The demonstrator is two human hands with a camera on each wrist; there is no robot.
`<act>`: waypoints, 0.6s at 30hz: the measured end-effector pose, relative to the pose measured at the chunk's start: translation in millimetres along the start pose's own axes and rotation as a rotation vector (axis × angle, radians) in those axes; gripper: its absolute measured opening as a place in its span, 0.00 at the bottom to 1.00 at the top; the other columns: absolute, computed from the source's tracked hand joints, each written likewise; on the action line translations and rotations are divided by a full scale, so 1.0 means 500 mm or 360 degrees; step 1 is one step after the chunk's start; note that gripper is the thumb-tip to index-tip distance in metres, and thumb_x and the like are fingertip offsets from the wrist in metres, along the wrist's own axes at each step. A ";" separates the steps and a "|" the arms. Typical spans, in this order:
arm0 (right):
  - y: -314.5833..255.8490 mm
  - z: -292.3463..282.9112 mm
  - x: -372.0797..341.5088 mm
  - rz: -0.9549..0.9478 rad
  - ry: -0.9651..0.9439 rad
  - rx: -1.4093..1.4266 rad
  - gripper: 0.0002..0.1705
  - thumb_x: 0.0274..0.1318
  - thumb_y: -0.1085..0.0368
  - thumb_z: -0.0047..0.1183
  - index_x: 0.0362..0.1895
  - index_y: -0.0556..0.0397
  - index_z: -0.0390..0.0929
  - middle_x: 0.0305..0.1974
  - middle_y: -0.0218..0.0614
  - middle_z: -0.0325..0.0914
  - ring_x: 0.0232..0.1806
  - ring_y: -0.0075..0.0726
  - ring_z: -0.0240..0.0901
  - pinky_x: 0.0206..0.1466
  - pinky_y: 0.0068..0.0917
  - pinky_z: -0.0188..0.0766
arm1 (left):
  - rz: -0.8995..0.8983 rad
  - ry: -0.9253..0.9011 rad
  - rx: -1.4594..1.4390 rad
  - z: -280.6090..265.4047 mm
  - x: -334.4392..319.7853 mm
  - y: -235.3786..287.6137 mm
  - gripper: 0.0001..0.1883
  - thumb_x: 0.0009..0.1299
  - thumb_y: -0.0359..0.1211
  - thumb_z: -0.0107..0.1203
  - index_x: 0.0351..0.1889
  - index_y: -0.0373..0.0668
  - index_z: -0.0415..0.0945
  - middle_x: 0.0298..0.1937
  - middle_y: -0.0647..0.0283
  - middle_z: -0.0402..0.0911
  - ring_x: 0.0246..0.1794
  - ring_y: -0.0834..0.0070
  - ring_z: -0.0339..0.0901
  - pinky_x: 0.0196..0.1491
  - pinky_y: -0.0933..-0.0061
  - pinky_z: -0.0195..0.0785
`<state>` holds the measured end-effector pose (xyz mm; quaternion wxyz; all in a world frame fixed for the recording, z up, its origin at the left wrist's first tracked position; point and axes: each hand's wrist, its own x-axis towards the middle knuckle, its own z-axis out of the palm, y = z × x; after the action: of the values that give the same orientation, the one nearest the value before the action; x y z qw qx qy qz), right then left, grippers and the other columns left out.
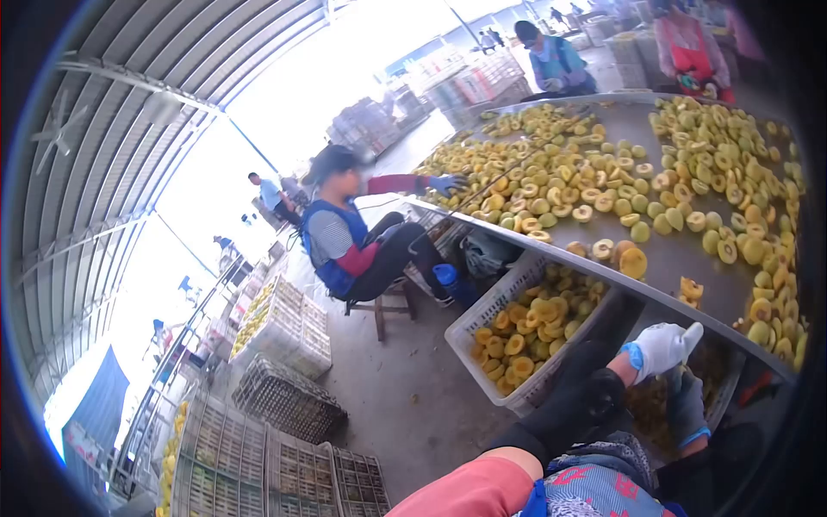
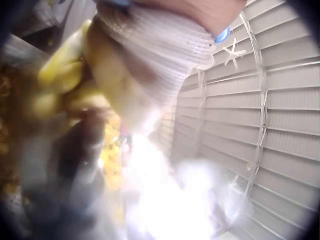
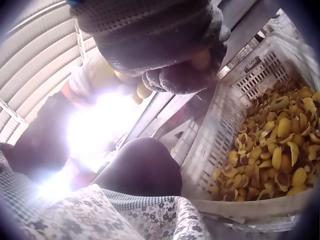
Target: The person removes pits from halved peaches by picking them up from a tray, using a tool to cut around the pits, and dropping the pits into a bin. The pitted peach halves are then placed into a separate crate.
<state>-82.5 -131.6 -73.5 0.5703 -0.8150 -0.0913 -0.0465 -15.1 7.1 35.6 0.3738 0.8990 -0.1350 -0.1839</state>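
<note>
In the head view my left hand (image 1: 662, 351), in a white glove with a blue cuff band, is held over my lap near the table edge, one digit pointing outward. Yellow-stained glove fingers (image 2: 60, 75) look bent and blurred in the left wrist view. My right hand (image 1: 687, 403), in a grey glove, is just below the left one. Its fingers (image 3: 180, 80) are curled in the right wrist view; I cannot tell whether they hold anything. Beneath the hands is a white crate (image 3: 250, 206) of yellow fruit pieces (image 3: 285, 127), some with dark hollows.
Halved yellow stone fruit (image 1: 560, 181) covers much of the metal table (image 1: 663, 254). Another fruit-filled crate (image 1: 508, 293) is beside my knee. A seated person (image 1: 340, 224) reaches onto the table. Stacked crates (image 1: 228, 444) stand at the left; other people (image 1: 556, 65) are across the table.
</note>
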 end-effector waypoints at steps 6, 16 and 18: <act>-0.034 0.012 0.010 0.0198 -0.0201 0.0710 0.25 0.75 0.46 0.43 0.54 0.56 0.76 0.46 0.35 0.80 0.45 0.29 0.74 0.46 0.33 0.70 | 0.0314 0.0254 -0.0217 -0.022 -0.035 -0.012 0.28 0.78 0.53 0.43 0.44 0.37 0.82 0.37 0.48 0.85 0.44 0.55 0.83 0.50 0.63 0.73; -0.029 -0.016 -0.012 0.0302 -0.0181 0.0611 0.25 0.72 0.41 0.42 0.50 0.48 0.71 0.38 0.28 0.70 0.36 0.23 0.63 0.38 0.23 0.63 | 0.0349 0.0425 -0.1323 0.082 0.030 -0.021 0.18 0.77 0.44 0.52 0.37 0.37 0.79 0.32 0.62 0.81 0.34 0.78 0.78 0.40 0.76 0.72; -0.036 -0.027 -0.009 0.0366 -0.0227 0.0602 0.25 0.71 0.39 0.42 0.48 0.47 0.71 0.35 0.26 0.68 0.33 0.22 0.61 0.35 0.22 0.60 | 0.0279 0.0177 -0.1456 0.069 0.035 -0.024 0.20 0.78 0.45 0.50 0.33 0.38 0.78 0.29 0.64 0.81 0.29 0.80 0.77 0.35 0.78 0.71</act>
<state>-90.3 -138.6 -53.2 0.7064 -0.7000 -0.0450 0.0945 -13.0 -12.9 0.5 0.7526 0.6355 -0.0952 -0.1439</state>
